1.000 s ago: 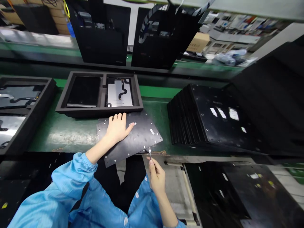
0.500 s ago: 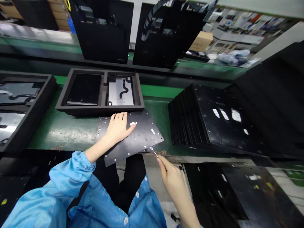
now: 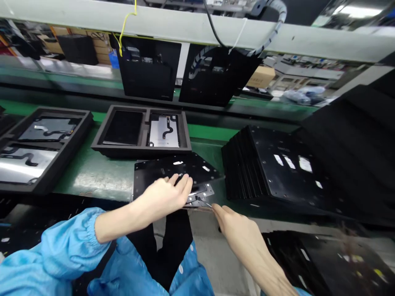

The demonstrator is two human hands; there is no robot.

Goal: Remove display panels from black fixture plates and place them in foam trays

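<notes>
My left hand (image 3: 168, 192) grips a flat black plate (image 3: 154, 172) at its near side, fingers lying together on top and the thumb hidden. Small holes and white stickers mark the plate. Below its near right edge a flat piece with shiny silver parts (image 3: 207, 190) shows on the green bench. My right hand (image 3: 236, 224) pinches a slim metal tool (image 3: 205, 202), whose kind I cannot make out. The tool's dark far end meets the silver-edged piece near the bench's front edge.
Behind the plate stands a grey foam tray (image 3: 142, 152) with two screen panels. Another foam tray (image 3: 70, 160) sits at the left. A leaning stack of black plates (image 3: 277, 164) is on the right, with more plates (image 3: 327, 255) lower down.
My left hand has shifted to the plate's near side, and the plate has moved back, uncovering the silver-edged piece. My right hand holds the tool lower across it. The view has tilted up.
</notes>
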